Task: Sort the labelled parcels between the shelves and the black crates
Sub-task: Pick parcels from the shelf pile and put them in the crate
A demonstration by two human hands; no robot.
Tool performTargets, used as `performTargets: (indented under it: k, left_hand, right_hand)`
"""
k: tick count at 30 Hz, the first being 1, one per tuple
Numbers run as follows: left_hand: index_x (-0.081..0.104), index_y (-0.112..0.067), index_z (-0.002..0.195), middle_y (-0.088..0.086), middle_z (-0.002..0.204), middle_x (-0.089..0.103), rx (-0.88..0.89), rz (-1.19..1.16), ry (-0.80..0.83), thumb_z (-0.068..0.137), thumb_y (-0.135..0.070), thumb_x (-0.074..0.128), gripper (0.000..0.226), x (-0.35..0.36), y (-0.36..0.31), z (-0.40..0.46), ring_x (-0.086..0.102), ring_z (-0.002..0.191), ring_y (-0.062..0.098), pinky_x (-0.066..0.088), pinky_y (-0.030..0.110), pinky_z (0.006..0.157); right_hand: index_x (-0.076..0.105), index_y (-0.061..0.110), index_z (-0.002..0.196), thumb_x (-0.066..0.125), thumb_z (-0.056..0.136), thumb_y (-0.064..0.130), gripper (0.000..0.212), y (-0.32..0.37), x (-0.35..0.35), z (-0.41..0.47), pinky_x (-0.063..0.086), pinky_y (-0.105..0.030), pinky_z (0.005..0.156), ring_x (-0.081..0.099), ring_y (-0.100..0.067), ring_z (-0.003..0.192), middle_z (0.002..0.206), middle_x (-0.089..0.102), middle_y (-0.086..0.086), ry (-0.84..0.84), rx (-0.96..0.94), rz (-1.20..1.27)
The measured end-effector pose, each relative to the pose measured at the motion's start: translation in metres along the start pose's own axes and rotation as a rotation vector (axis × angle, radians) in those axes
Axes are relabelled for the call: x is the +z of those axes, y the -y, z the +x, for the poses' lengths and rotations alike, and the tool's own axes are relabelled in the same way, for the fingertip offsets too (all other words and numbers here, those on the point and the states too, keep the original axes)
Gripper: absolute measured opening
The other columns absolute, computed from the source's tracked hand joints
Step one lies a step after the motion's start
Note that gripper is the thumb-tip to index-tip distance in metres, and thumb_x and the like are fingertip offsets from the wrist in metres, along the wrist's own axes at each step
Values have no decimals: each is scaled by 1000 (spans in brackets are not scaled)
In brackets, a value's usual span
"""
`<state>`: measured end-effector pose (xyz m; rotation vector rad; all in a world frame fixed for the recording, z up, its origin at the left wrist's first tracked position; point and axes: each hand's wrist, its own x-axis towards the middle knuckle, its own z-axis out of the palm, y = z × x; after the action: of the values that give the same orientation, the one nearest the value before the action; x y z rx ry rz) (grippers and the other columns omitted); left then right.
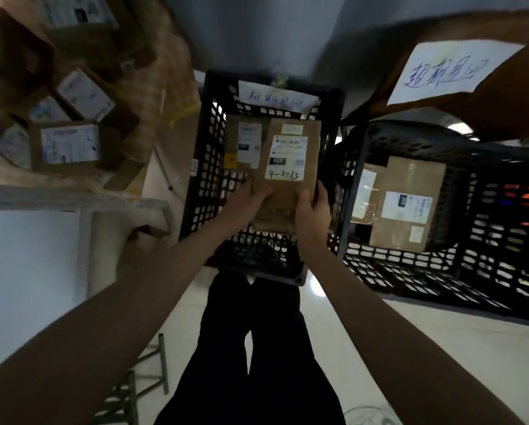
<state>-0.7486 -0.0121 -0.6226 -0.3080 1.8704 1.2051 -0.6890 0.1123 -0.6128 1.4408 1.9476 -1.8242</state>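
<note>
Head view is showing the left hand [248,196] and right hand [314,207] gripping a labelled cardboard parcel [287,167]. It is looking stiff and light, and is best held by its side edges.

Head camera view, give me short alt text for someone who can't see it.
Both hands, left hand and right hand, grip a brown parcel hand-marked 4-3-13 over a black crate holding another parcel. A second black crate with boxes sits right; labelled boxes fill shelves left.

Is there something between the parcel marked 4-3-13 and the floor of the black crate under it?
Yes. Another parcel already lies in the middle crate, partly under the held parcel. Both hands grip its near end.
</note>
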Motion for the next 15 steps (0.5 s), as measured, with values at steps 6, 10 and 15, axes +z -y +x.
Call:
performTargets:
  k: [6, 10, 15]
  left_hand:
    - [52, -26, 140, -6, 125, 63, 49, 4, -52, 101, -37, 50, 40, 13, 41, 103, 61, 114, 13, 49, 28, 92]
    - [44, -29, 148, -6, 134, 59, 157, 57, -59, 100, -41, 48, 50, 18, 67, 155, 57, 116, 11, 49, 23, 88]
    - [35, -25, 153, 0, 146, 52, 229, 113, -77, 103, -37, 49, 53, 25, 88, 193, 51, 126, 13, 48, 32, 105]
  right_hand:
    - [43, 24, 151, 54, 101, 27, 51, -49, 39, 85, 54, -31, 97, 61, -14, 118, 130, 62, 4, -74, 38, 88]
    - [44, 29, 151, 56, 97, 30, 56, -80, 60, 126, 50, -38, 106, 59, -13, 121, 129, 61, 8, -97, 68, 141]
    - [46, 27, 150, 53, 102, 22, 49, -96, 71, 170, 49, -39, 107, 59, -18, 122, 133, 62, 5, -45, 71, 122]
